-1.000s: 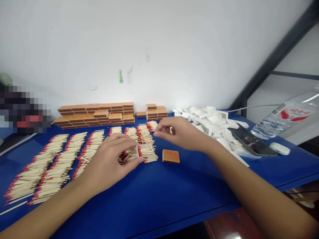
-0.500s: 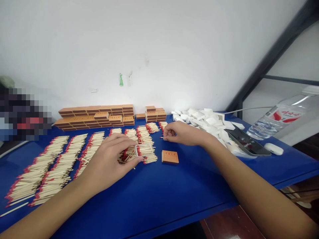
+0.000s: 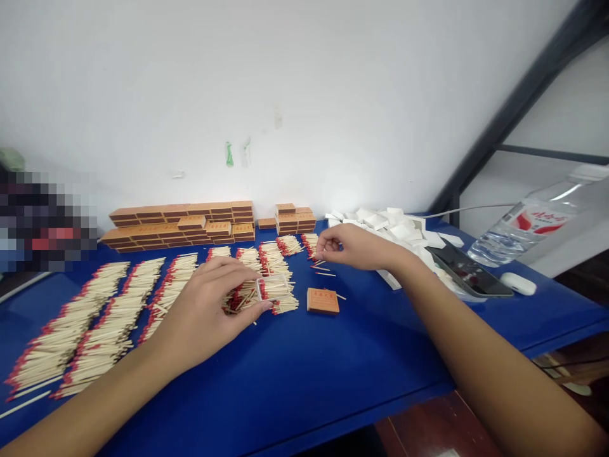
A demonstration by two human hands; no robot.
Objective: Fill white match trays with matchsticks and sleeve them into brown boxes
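Observation:
My left hand [image 3: 214,292] holds a small white matchbox tray [image 3: 274,287] between thumb and fingers, with red-headed matches in it. Loose matches lie around and beneath that tray. Further right, my right hand [image 3: 345,246] has its fingers curled together at the small match pile [image 3: 310,245]; what its fingertips hold, if anything, is too small to make out. A few single matches [image 3: 325,273] lie just below these fingers. The orange matchbox [image 3: 323,301] rests flat on the blue table [image 3: 285,393] between my hands, with one match beside it.
Long rows of matches [image 3: 61,346] cover the left side. Stacked orange matchboxes [image 3: 181,223] line the wall. White trays [image 3: 404,228] are heaped at the back right, near a phone [image 3: 471,270], a white earphone case [image 3: 518,284] and a water bottle [image 3: 533,219].
My right hand has shifted slightly right and up. Loose matches now show below it and beside the orange matchbox. My left hand still holds the tray in nearly the same place.

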